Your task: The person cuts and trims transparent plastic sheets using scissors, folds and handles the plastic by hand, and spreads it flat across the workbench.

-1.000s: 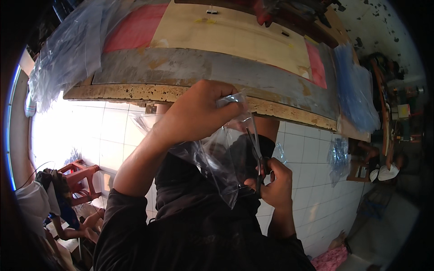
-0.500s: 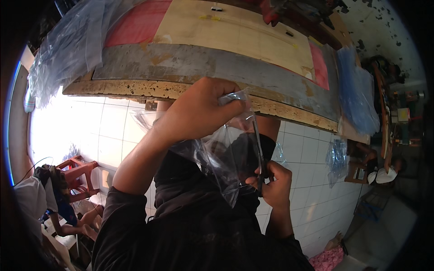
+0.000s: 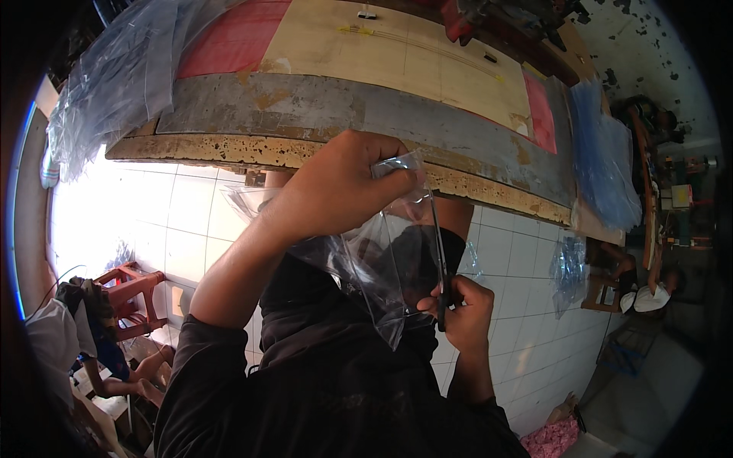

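Note:
Above my lap, my left hand (image 3: 353, 183) pinches the upper edge of a clear plastic sheet (image 3: 382, 259), which hangs down in creased folds. To its lower right, my right hand (image 3: 464, 311) is closed around a dark pair of scissors (image 3: 441, 282). Their narrow blades point up along the sheet's right edge, towards my left fingers. Part of the scissor handles is hidden by my fingers.
Just ahead stands a worn workbench (image 3: 259, 104). Clear plastic sheets (image 3: 114, 91) hang over its left end, with bluish ones (image 3: 603, 160) at its right. A red stool (image 3: 134, 298) and a seated person are at left; another person (image 3: 650, 296) sits far right.
The scissor blades look closer together, now a thin line beside the sheet's edge. My left hand keeps its grip with hardly any movement.

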### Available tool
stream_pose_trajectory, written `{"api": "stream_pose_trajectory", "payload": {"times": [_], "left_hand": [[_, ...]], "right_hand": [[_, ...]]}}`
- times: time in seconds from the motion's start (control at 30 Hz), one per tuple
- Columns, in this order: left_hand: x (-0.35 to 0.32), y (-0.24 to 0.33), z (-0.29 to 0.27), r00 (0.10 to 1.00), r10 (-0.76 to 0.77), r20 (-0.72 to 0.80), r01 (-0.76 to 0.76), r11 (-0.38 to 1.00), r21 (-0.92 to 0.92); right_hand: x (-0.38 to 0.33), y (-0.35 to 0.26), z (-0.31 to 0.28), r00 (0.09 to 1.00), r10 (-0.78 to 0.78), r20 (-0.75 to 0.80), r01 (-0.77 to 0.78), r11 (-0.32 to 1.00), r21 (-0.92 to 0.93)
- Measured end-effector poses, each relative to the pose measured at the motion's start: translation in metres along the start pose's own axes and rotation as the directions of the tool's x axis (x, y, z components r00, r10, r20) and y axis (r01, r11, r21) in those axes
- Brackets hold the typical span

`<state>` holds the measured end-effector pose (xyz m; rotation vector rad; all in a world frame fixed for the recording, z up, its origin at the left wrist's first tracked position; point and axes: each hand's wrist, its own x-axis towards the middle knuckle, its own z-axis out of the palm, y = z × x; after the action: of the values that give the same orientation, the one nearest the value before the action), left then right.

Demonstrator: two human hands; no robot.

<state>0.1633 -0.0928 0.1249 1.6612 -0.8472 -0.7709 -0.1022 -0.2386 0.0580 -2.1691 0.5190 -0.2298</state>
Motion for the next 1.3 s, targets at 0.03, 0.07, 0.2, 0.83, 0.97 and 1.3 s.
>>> {"api": "stream_pose_trajectory", "payload": {"times": [0.03,0.07,0.2,0.83,0.97,1.3], "left_hand": [[0.0,0.0,0.0,1.0,0.0,0.0,0.0,1.0,0.0],[0.0,-0.001,0.0,1.0,0.003,-0.001,-0.003,1.0,0.0],[-0.002,0.001,0.002,1.0,0.01,-0.003,-0.01,0.999,-0.042],[-0.008,0.008,0.002,1.0,-0.019,-0.014,0.02,0.998,0.056],[-0.012,0.008,0.008,0.997,-0.075,-0.014,0.075,0.997,-0.005],[-0.02,0.011,0.012,0.994,0.022,0.109,-0.02,1.0,-0.023]], "right_hand": [[-0.001,0.002,0.001,1.0,0.014,0.01,-0.014,1.0,0.01],[-0.002,0.004,0.002,1.0,0.014,0.01,-0.014,1.0,0.01],[-0.002,0.001,0.002,0.999,0.042,-0.034,-0.041,0.999,0.025],[0.001,0.001,-0.005,1.0,0.001,0.02,-0.001,0.999,0.035],[0.003,-0.004,-0.01,0.997,0.065,0.038,-0.067,0.996,0.053],[0.017,-0.022,-0.016,1.0,-0.022,-0.022,0.021,0.998,-0.051]]}}
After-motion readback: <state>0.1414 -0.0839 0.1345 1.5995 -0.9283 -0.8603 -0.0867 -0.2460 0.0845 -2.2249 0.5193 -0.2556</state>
